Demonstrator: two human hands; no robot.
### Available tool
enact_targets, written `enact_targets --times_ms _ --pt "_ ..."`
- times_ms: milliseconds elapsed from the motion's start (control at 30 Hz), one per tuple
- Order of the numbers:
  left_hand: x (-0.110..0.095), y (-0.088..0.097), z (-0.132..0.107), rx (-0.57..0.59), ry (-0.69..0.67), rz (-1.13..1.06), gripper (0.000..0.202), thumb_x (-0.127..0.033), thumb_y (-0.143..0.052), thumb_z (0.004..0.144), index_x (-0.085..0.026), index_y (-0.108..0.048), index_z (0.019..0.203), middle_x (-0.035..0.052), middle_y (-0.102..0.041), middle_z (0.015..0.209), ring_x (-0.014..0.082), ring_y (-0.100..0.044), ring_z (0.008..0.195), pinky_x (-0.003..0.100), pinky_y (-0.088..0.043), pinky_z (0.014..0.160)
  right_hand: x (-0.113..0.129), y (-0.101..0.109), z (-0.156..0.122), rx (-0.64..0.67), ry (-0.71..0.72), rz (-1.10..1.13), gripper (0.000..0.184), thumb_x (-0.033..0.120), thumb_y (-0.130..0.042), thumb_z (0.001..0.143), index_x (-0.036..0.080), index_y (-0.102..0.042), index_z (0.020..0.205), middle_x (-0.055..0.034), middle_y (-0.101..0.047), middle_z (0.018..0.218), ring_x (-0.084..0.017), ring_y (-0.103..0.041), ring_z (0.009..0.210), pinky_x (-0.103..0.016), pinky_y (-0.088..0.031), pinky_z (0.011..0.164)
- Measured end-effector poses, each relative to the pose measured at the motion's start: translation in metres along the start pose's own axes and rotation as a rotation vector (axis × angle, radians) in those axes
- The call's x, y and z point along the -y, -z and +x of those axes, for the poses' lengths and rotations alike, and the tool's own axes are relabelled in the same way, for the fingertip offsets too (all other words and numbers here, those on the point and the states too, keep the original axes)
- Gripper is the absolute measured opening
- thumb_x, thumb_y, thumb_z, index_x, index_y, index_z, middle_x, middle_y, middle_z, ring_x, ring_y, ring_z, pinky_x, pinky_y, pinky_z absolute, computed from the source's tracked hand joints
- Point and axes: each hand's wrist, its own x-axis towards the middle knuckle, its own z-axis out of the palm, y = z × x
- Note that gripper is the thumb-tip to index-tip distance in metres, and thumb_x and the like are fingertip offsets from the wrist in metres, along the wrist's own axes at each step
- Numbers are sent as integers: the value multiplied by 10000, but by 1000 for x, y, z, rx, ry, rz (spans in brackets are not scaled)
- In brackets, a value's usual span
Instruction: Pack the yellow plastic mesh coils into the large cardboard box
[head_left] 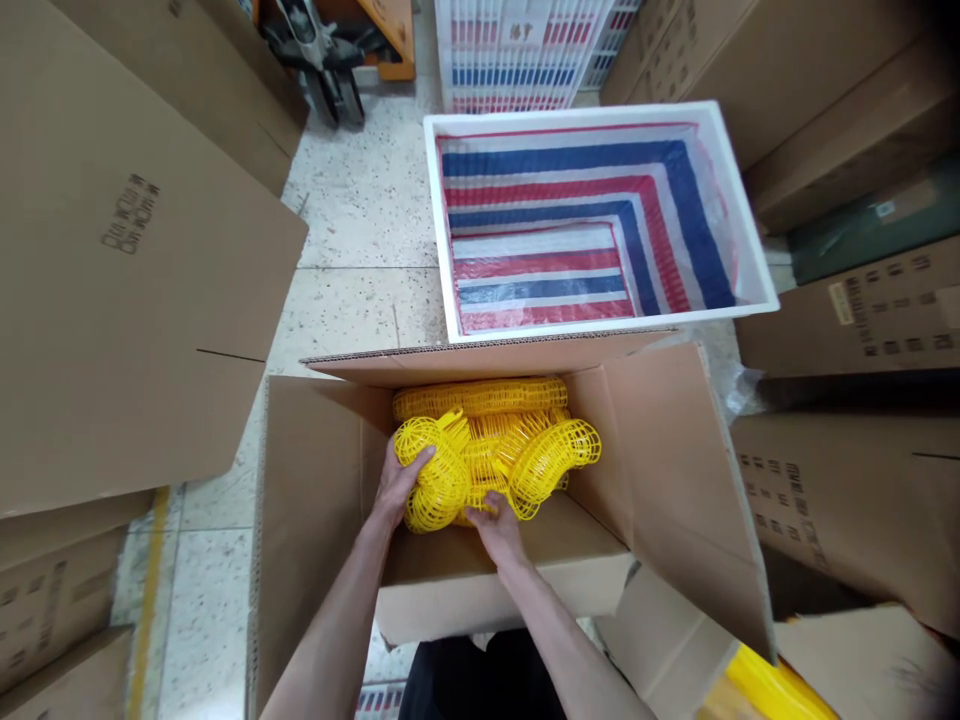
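An open cardboard box (660, 470) stands on the floor in front of me, and inside it lie stacks of yellow plastic mesh baskets (495, 440). My left hand (397, 485) grips the left end of a curved nested stack of those baskets, fingers wrapped over the rim. My right hand (496, 525) holds the same stack from below, near its middle, fingers curled into the mesh. The stack arches up and to the right, ending in a round basket mouth (559, 455).
Behind the box sits a white crate (600, 330) lined with red, white and blue striped sheet. Large cardboard cartons (127, 260) crowd the left and right (862, 300). Speckled floor (360, 200) runs between them. A pallet jack (322, 60) stands at the back.
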Motion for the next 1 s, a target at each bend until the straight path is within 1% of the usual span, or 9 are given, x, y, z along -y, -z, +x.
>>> enact_targets --times_ms 100,233,333,433,567,700,800,900,1000 --pt "1 -1 -2 20 -128 136 856 -321 -981 657 -330 -589 1418 71 -746 1302 301 -683 1283 448 -560 1130 -5 1 -6 58 -136 70 650 570 -586 917 184 -584 1440 -180 -697 1403 -320 -729 1209 -459 -648 949" --pt "-1 -9 -12 86 -160 142 895 -192 -991 592 -319 -598 1386 65 -707 1364 336 -582 1431 475 -452 1250 48 14 -2 -1 226 30 802 591 -607 931 272 -373 1628 -118 -490 1654 -293 -596 1401 -463 -554 1122" --pt "8 -21 -27 82 -231 132 895 -169 -982 576 -329 -603 1370 61 -588 1541 347 -359 1602 480 -305 1344 93 30 5 14 371 -31 944 636 -691 882 319 -279 1670 -94 -377 1725 -316 -494 1498 -490 -511 1169" --pt "28 -36 -49 68 -323 205 924 -181 -995 556 -356 -614 1379 51 -428 1675 343 -177 1667 460 -89 1397 110 39 8 -21 345 -149 992 668 -761 810 302 -359 1639 -106 -346 1738 -357 -376 1581 -547 -368 1284" --pt "63 -44 -81 129 -358 447 839 -282 -960 650 -344 -608 1409 93 -343 1725 374 -75 1679 531 67 1382 91 40 7 -62 193 -216 864 663 -720 823 215 -521 1534 -157 -329 1738 -378 -313 1616 -549 -284 1331" --pt "85 -13 -87 82 -422 405 937 -381 -920 693 -296 -497 1525 131 -392 1710 379 -180 1663 574 -86 1382 70 35 5 48 214 -215 769 503 -664 852 165 -514 1526 -157 -364 1726 -329 -309 1627 -510 -240 1357" --pt "88 30 -65 -178 -172 406 818 -470 -737 869 -213 -394 1565 191 -481 1652 352 -395 1582 559 -277 1331 64 29 4 181 272 -273 752 435 -671 833 182 -525 1526 -136 -451 1683 -318 -359 1605 -514 -247 1354" --pt "90 61 -34 -198 29 431 546 -483 -626 952 -173 -561 1398 208 -653 1484 336 -572 1447 497 -414 1250 59 23 6 232 321 -311 734 417 -658 842 195 -532 1530 -130 -448 1688 -319 -348 1610 -529 -253 1348" --pt "96 69 -15 -167 37 412 461 -490 -643 947 -193 -624 1299 172 -724 1395 295 -673 1322 416 -526 1133 55 24 13 295 343 -338 830 360 -660 828 252 -422 1616 -92 -363 1741 -295 -307 1630 -517 -236 1354"
